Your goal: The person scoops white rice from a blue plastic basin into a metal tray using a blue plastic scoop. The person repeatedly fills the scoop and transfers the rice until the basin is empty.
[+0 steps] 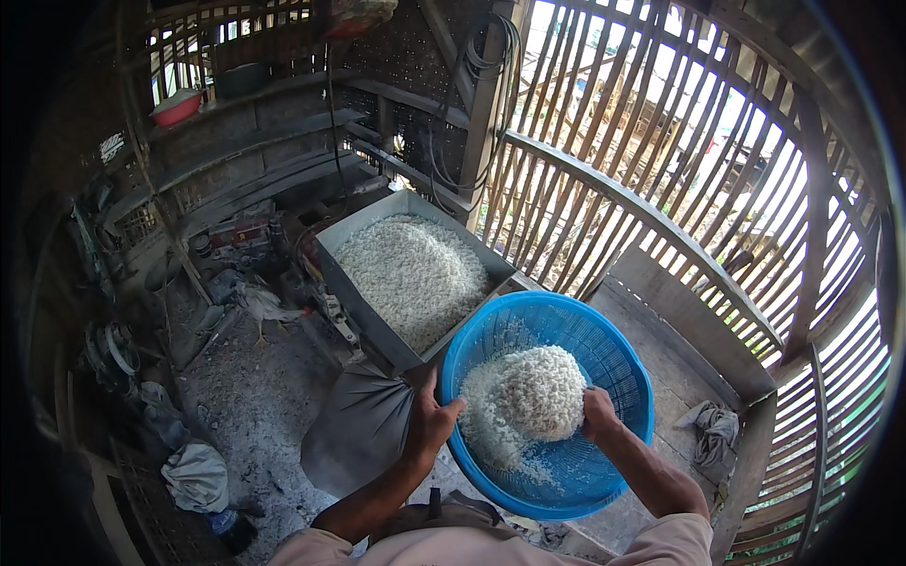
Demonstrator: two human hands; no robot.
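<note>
A round blue plastic basket (618,472) with slotted walls is in front of me, slightly tilted. My left hand (434,415) is closed around its left rim, thumb over the edge. Inside lies white, crumbly, grain-like stuff (486,434), with a rounded heap (543,391) rising from it. My right hand (596,413) reaches into the basket, fingers closed at the heap's right edge; what it grips is hidden beneath the heap. Just beyond the basket's left side, a square grey metal hopper (373,349) holds more of the same white stuff (411,274).
Grey cloth (363,429) hangs under the hopper. At right runs a wooden bench (661,344) with a crumpled rag (710,434), below a slatted wall (661,141). A chicken (264,307) stands on the dusty floor at left. A red basin (176,108) sits on a back ledge.
</note>
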